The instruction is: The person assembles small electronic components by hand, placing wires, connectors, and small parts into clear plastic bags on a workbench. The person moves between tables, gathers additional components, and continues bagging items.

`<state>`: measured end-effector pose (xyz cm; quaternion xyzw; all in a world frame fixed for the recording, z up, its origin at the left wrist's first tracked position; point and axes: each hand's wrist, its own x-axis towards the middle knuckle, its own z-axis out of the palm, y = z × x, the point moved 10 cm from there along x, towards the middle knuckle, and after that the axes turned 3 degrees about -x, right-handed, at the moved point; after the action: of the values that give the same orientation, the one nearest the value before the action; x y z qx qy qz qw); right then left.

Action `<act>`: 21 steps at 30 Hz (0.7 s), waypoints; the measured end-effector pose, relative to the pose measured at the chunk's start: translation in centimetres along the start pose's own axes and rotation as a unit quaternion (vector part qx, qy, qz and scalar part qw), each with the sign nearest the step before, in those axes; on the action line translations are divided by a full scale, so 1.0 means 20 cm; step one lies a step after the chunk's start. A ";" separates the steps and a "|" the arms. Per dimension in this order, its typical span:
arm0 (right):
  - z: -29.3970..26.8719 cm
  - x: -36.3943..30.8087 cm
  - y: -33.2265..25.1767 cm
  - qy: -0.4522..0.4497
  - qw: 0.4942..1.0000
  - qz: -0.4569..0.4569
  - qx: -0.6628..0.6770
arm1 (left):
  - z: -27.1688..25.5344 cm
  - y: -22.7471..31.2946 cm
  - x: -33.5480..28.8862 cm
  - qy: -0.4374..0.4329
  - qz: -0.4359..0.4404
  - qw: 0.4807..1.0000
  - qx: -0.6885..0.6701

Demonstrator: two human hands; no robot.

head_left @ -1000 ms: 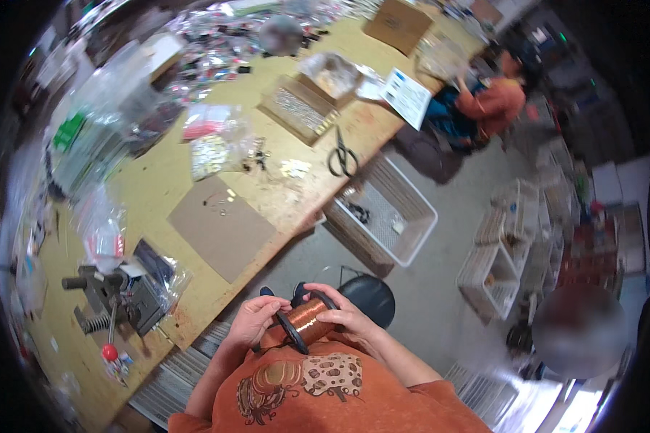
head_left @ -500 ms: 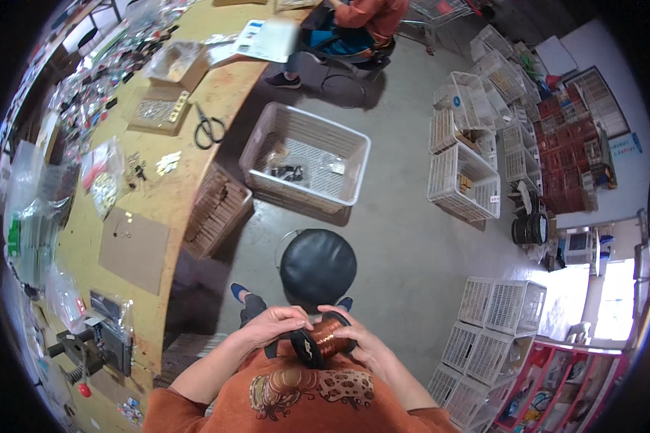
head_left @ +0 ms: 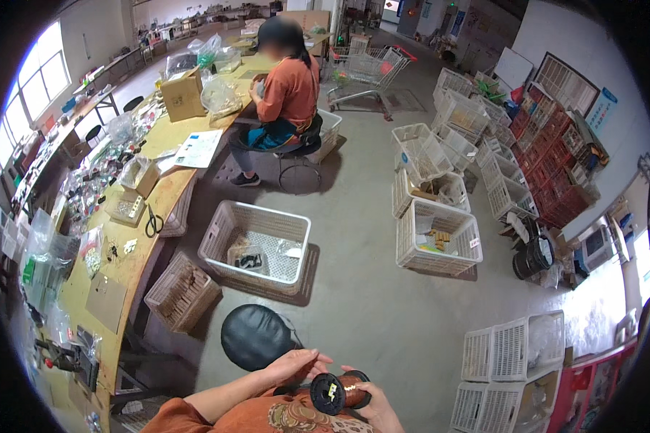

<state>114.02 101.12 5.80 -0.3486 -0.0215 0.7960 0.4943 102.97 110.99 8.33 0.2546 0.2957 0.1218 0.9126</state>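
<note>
A black-flanged spool of copper-coloured wire (head_left: 350,390) is in front of my body at the lower edge. My right hand (head_left: 379,413) grips it from the right, fingers closed around the far flange. My left hand (head_left: 296,366) hovers just above and left of the spool, its fingers stretched toward the right and somewhat apart. I see nothing held in it, though a thin wire there would be too fine to make out. A round black-cushioned stool (head_left: 258,337) stands just beyond my left forearm.
A long yellow worktable (head_left: 141,249) along the left bears scissors (head_left: 154,222), bags and small parts. A white crate (head_left: 256,242) and a brown crate (head_left: 183,292) stand on the floor beside it. Further off, a co-worker (head_left: 290,94) sits at the table. Stacked crates (head_left: 437,238) line the right.
My view has lifted and turned, bringing the seated co-worker and far room into sight. My left hand has come off the spool; my right hand still holds it.
</note>
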 end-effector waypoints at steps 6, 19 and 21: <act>-0.12 -0.14 -0.46 0.130 0.967 -0.154 -0.157 | 0.19 0.15 0.39 0.012 0.034 0.976 0.213; 0.48 0.24 -1.50 0.164 0.537 -0.324 -0.761 | 0.25 1.02 1.09 0.067 0.267 0.691 0.668; 0.40 0.48 -1.63 0.131 0.543 -0.278 -0.782 | 0.14 1.19 1.27 0.041 0.264 0.747 0.608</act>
<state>132.00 127.99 19.14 -0.6739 -0.6660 0.2318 0.2203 123.13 139.29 10.98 0.8184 0.2657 0.1623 0.4830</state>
